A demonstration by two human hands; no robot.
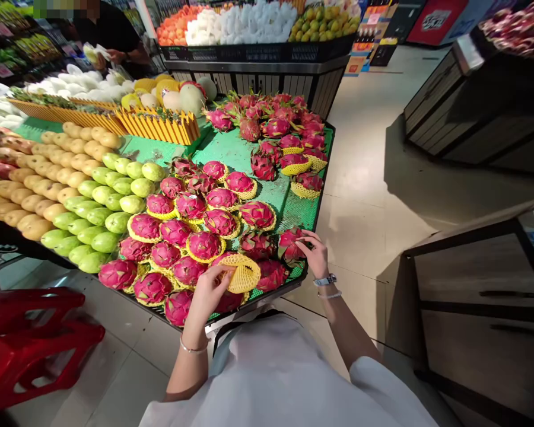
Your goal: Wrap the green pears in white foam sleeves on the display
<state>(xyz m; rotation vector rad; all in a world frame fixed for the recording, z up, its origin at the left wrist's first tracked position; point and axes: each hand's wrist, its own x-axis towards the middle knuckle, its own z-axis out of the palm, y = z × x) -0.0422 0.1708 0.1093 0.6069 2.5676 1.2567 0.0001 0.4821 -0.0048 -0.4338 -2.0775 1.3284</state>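
Left hand point(209, 296) curled around a yellow foam net sleeve point(244, 274), right hand point(315, 254) pinching a dragon fruit point(291, 244) at the near edge of the green tabletop point(235, 151) (fruit packed tight here). A rushed pull could knock neighbouring dragon fruits off that edge.

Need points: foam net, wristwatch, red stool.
foam net point(244, 274), head view, middle of the net
wristwatch point(324, 280), head view, watch case
red stool point(44, 350), head view, middle of the frame
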